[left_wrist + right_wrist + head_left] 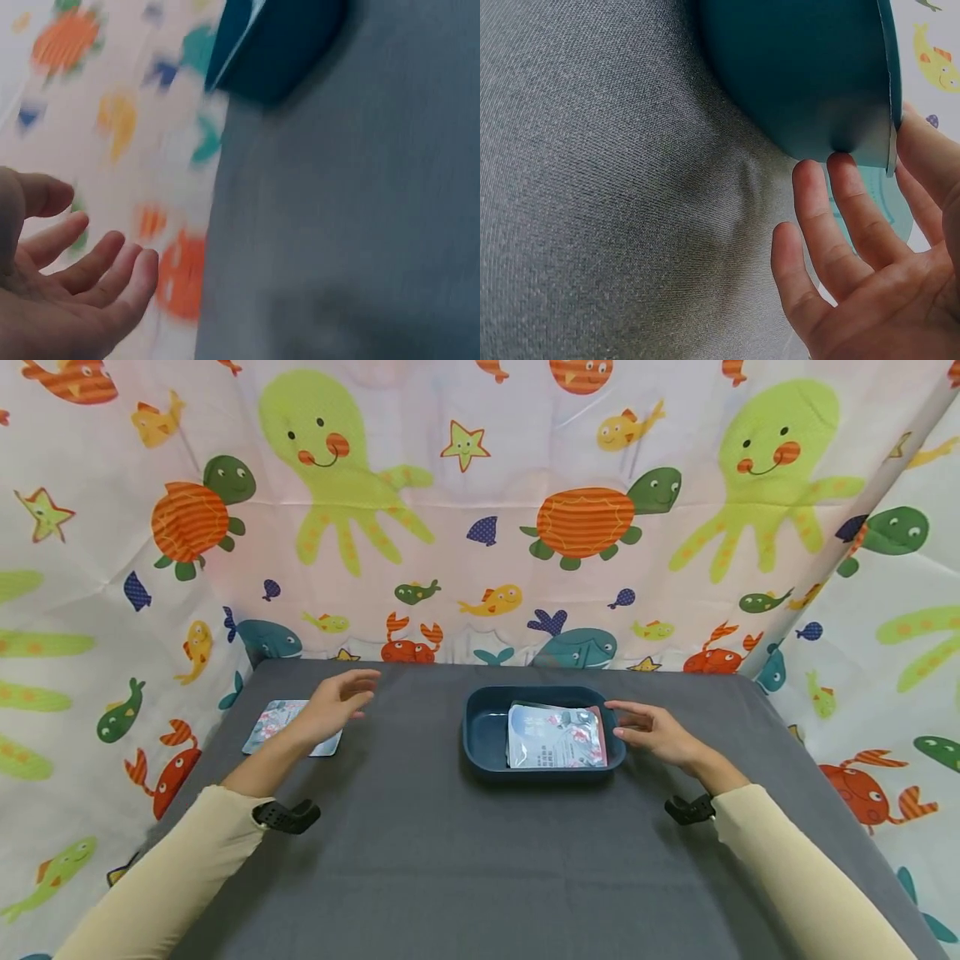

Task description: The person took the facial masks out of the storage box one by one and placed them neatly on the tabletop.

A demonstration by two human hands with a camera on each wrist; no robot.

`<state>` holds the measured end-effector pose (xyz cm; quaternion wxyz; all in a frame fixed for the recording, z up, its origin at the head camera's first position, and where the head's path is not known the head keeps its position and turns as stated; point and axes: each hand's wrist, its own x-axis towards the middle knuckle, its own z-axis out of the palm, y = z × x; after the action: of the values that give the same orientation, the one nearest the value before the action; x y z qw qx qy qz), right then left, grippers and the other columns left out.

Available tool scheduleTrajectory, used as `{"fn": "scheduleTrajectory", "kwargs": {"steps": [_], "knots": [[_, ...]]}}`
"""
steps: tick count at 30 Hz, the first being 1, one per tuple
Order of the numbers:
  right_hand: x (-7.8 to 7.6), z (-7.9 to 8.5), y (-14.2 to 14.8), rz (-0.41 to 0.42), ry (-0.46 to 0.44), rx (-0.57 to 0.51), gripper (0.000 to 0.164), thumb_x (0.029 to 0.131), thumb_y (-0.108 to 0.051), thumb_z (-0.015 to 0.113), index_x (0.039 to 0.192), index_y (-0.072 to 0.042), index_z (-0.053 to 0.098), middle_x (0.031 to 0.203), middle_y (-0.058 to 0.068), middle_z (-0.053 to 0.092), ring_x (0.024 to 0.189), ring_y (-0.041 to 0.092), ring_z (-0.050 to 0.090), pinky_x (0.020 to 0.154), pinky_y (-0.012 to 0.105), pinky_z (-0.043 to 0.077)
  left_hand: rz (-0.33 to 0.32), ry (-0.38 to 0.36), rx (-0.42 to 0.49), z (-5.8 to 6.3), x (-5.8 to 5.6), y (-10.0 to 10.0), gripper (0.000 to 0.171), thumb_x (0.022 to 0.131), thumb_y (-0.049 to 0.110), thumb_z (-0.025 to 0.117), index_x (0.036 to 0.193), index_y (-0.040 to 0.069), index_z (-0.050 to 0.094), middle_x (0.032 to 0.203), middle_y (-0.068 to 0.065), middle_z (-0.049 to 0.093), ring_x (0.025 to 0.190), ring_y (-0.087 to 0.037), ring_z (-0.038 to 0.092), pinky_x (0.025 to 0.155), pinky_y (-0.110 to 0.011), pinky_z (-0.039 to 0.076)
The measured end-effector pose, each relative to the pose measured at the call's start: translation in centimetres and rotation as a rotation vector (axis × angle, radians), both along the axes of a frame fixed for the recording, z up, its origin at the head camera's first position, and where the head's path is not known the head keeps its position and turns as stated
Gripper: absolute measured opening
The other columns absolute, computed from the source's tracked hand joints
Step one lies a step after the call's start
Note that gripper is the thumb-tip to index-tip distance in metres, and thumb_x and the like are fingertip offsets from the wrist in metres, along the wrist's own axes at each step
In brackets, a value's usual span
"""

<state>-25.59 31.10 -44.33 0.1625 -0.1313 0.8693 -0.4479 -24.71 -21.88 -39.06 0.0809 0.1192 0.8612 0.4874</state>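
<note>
A dark blue plastic bin [480, 760] with rounded corners stands on the table in the head view. Inside lie flat, shiny printed packets [555, 737], stacked so that their number cannot be told. At the bin's right end is my right hand [660, 739]. Its fingertips touch the outer wall in the right wrist view, with the thumb by the rim and the fingers loosely bent. My left hand [330, 710] hovers over the table to the left of the bin, fingers relaxed and holding nothing. Below and behind it, another printed packet [273, 720] lies flat, partly hidden by the hand and forearm.
A grey cloth [465, 877] covers the table. Behind and at both sides hangs a white curtain [420, 435] printed with sea animals. Black straps [288, 817] sit on both wrists. The left wrist view is blurred.
</note>
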Motion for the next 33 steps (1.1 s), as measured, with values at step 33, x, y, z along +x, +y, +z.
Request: {"fn": "scheduleTrajectory", "kwargs": {"steps": [33], "knots": [[-0.3,0.0,0.0,-0.003,0.004,-0.004,0.058,0.103,-0.027,0.060,0.155,-0.010,0.040,0.154,0.032,0.040,0.139,0.049,0.043,0.102,0.055,0.052,-0.163,-0.543,0.225,-2.1,1.0,20.0,0.058,0.104,0.026,0.052,0.157,0.010,0.034,0.163,-0.015,0.033,0.149,-0.035,0.035,0.119,-0.058,0.033]]}}
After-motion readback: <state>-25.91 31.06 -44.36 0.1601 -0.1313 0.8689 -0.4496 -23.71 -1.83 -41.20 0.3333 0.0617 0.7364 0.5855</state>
